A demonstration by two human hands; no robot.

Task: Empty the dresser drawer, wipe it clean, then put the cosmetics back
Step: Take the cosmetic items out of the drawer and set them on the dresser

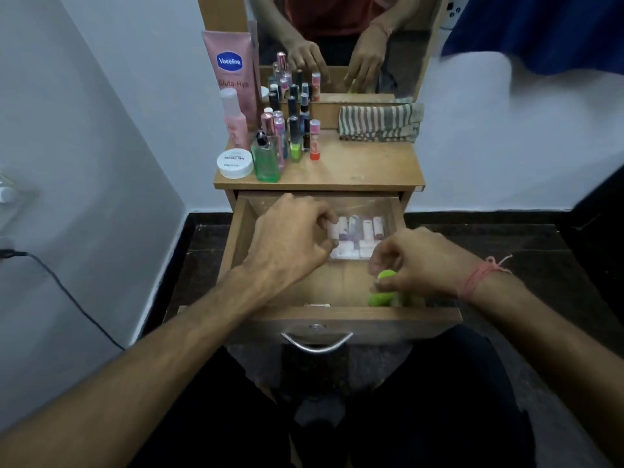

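i see the drawer (341, 315) pulled open. my left hand (290, 238) curls its fingers on the clear box of lipsticks (358, 236) at twelve o'clock; my right hand (415, 261) pinches a green item (383, 288) at four o'clock.

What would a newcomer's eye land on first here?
Probably the two hands in the open drawer: the left hand reaches toward a clear box of small tubes at the back, while the right hand pinches a lime-green item near the front right corner. Next, the crowd of nail polish bottles and the pink Vaseline tube on the dresser top's left side.
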